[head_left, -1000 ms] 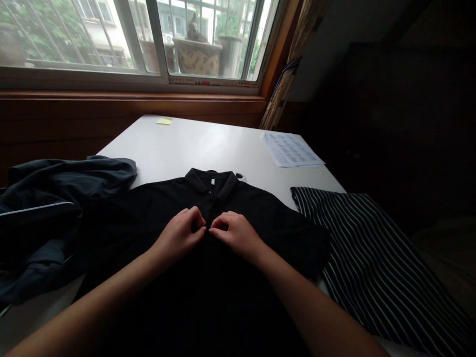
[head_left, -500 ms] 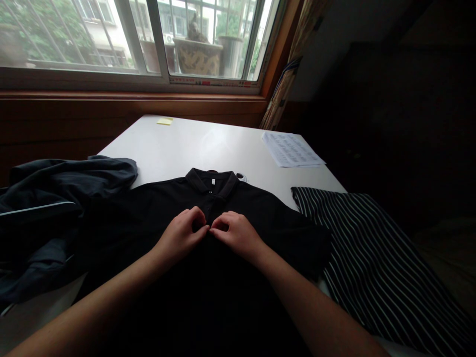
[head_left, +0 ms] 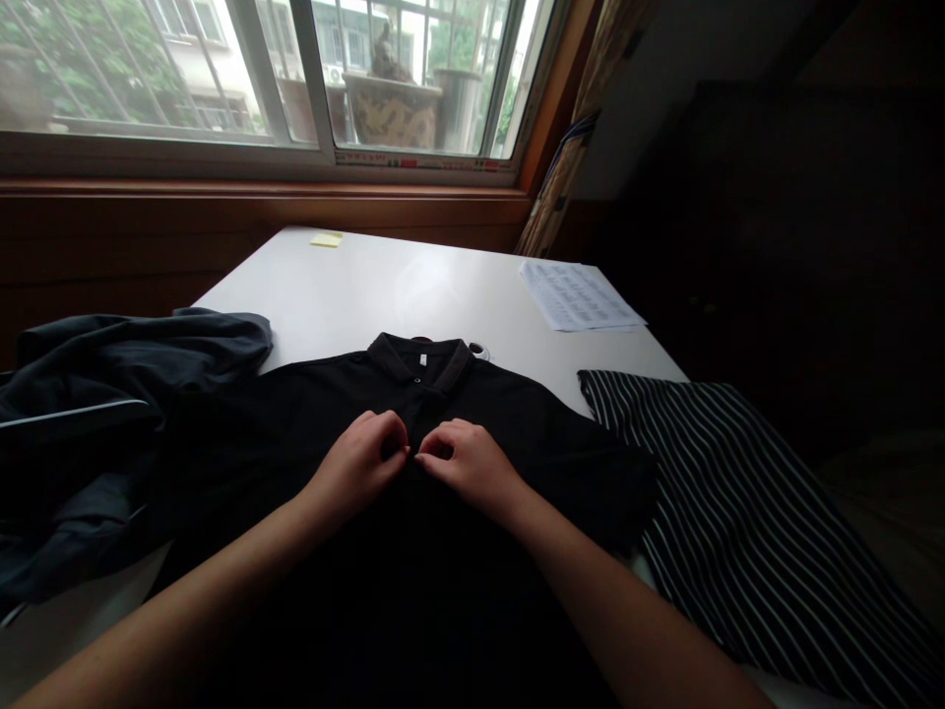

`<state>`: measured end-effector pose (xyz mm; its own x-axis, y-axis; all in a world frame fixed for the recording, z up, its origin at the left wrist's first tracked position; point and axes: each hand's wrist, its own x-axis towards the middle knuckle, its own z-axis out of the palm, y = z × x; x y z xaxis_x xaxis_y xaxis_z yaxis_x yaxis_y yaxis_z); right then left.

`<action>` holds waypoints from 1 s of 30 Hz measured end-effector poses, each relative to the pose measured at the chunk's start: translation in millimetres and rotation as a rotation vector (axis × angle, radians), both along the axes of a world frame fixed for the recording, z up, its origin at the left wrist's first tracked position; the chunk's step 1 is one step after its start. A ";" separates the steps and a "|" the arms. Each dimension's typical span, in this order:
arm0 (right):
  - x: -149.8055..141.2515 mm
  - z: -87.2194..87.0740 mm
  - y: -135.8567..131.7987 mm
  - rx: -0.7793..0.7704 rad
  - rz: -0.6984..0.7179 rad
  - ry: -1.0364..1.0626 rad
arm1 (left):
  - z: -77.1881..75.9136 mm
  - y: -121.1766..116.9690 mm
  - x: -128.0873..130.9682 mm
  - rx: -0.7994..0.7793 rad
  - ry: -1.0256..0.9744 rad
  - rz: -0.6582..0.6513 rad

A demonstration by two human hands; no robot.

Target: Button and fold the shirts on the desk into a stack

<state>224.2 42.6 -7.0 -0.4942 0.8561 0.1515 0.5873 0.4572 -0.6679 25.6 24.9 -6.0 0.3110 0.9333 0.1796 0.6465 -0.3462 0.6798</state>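
Observation:
A black polo shirt (head_left: 509, 404) lies spread face up, its collar (head_left: 390, 356) toward the window and a small white label inside the neck. My left hand (head_left: 367, 451) and my right hand (head_left: 468, 461) meet over the front placket just below the collar. Each has thumb and fingertips pinched together on the shirt, a narrow gap between the two hands. One small button (head_left: 417, 380) shows near the neck. Whatever lies right at the fingertips is too dark and small to make out.
The shirt rests on a white table (head_left: 354, 286). Dark grey clothing (head_left: 140, 354) is heaped at left; a black-and-white striped garment (head_left: 730, 473) lies at right. Printed papers (head_left: 580, 295) and a yellow sticky note (head_left: 326, 239) sit toward the back. A small round white object (head_left: 479, 351) peeks out behind the collar.
My left thumb has drawn back slightly to the left, widening the gap between my fingertips a little. The shirt and the other things stay where they were.

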 end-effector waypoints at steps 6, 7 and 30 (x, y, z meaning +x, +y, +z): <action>0.1 2.7 1.7 -0.065 -0.007 -0.004 | 1.9 -0.8 0.4 -0.058 -0.002 0.000; 0.5 2.5 2.2 -0.075 -0.009 0.001 | 1.7 -0.8 0.2 -0.060 -0.002 0.003; 3.2 3.9 2.3 -0.093 0.004 -0.031 | 9.8 -3.7 0.1 -0.171 -0.046 0.030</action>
<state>227.5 44.9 -3.2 -0.5012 0.8635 0.0563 0.6064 0.3969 -0.6890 25.8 21.1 3.8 0.2776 0.9602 0.0305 0.6221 -0.2039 0.7559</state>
